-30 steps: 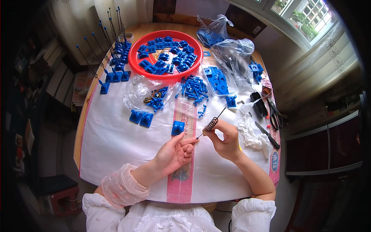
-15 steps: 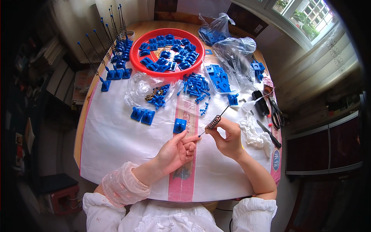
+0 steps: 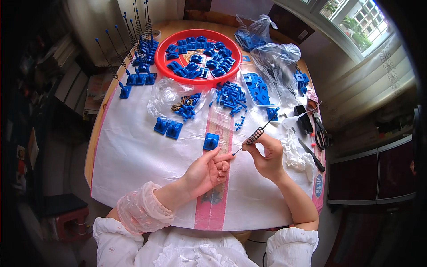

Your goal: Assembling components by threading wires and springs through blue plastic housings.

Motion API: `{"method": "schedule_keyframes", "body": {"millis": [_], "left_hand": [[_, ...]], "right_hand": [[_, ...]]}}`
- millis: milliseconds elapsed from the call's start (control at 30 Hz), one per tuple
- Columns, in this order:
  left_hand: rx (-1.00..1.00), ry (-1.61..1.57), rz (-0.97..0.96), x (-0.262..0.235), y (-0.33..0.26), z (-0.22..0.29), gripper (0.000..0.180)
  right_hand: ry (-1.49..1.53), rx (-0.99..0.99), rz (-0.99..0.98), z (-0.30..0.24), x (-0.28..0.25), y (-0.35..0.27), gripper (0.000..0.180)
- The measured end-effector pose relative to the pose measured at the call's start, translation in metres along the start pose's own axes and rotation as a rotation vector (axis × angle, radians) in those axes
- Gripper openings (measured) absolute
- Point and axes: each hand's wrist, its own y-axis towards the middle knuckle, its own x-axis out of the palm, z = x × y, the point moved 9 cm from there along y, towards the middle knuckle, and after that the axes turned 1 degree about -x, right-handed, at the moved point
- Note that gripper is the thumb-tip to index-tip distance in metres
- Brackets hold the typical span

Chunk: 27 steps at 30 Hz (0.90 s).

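Both hands are edging lower while I watch.
Right hand (image 3: pixel 267 155) is pinching the spring rod (image 3: pixel 255 135); left hand (image 3: pixel 209 171), loosely curled, is steadying its tip.

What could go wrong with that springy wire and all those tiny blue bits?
The right hand pinches the thin spring wire only near its coil, so its long end might wobble and knock the small blue pegs around. The left hand meets just the wire's tip, which may slip away. The scissors lie near the table's right edge and might get bumped off.
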Motion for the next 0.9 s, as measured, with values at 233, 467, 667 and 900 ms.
{"method": "schedule_keyframes", "body": {"millis": [233,467,667,900], "left_hand": [[0.001,-0.002,-0.005,-0.001,0.0,0.0,0.058],[-0.007,0.009,-0.002,-0.001,0.0,0.001,0.057],[0.003,0.03,0.003,0.0,0.0,0.0,0.056],[0.04,0.247,0.017,0.002,-0.007,0.004,0.039]], "right_hand": [[-0.022,-0.023,-0.007,-0.003,0.001,0.0,0.016],[-0.011,0.003,-0.002,-0.002,0.001,0.001,0.016],[0.02,0.08,0.025,-0.001,-0.007,0.001,0.013],[-0.02,0.098,0.018,-0.001,-0.009,0.005,0.012]]}}
